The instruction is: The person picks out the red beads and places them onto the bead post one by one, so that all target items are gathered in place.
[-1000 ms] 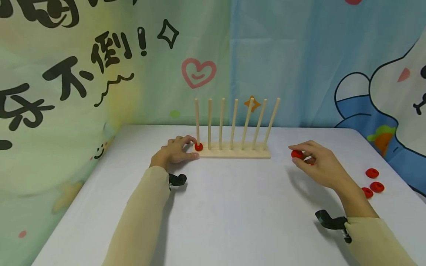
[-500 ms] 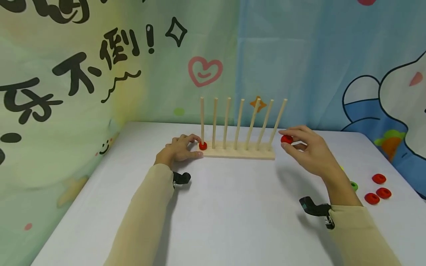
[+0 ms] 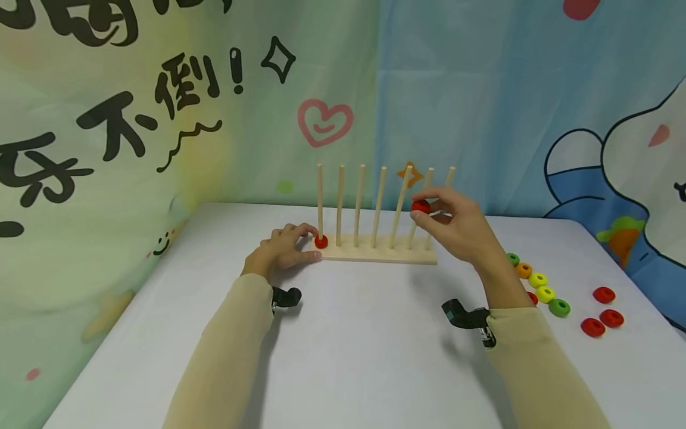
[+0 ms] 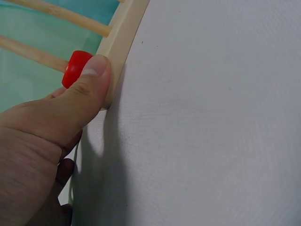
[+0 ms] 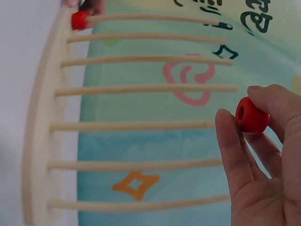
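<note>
A wooden peg rack (image 3: 375,254) with a row of upright pegs stands on the table. One red bead (image 3: 321,242) sits at the foot of its leftmost peg. My left hand (image 3: 284,246) grips the rack's left end, its thumb (image 4: 96,75) along the base's front edge beside that bead. My right hand (image 3: 455,223) pinches a second red bead (image 5: 251,116) between thumb and fingers, raised in front of the right-hand pegs. In the right wrist view that bead's hole shows, facing the pegs.
Right of the rack lie loose beads: a green bead (image 3: 560,307), an orange bead (image 3: 524,270), yellow beads (image 3: 545,294) and others, partly behind the right forearm. More red beads (image 3: 611,318) lie farther right. A printed curtain (image 3: 455,89) hangs behind the white table (image 3: 364,345).
My right hand has moved left with the red bead, from beyond the rack's right end to in front of its right-hand pegs. The left hand keeps its grip on the base.
</note>
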{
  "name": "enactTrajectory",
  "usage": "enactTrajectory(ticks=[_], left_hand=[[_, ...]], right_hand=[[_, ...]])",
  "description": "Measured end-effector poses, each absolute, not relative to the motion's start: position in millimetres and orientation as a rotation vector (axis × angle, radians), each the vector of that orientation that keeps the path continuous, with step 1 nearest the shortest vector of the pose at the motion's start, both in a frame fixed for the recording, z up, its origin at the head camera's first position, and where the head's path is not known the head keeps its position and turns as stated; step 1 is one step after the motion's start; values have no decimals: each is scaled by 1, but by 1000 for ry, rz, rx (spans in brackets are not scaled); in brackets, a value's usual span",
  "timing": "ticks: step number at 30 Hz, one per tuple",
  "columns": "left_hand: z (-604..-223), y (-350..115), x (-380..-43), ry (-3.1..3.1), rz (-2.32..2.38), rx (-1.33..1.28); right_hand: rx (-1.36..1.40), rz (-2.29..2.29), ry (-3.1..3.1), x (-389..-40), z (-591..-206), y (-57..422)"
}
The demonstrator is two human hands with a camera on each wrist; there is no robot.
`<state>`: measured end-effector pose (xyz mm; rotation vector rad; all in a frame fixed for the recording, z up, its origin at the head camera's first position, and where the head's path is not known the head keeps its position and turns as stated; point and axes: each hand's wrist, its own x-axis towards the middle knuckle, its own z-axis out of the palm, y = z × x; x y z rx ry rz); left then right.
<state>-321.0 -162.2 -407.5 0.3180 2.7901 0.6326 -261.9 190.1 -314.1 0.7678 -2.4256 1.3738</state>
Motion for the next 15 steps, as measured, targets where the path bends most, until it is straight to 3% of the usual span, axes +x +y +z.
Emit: enactTrajectory(ticks=[15], left_hand=[[-409,-165,-320,2781,661,309]], right_hand=[[981,1660,-2252,-251,-280,131]])
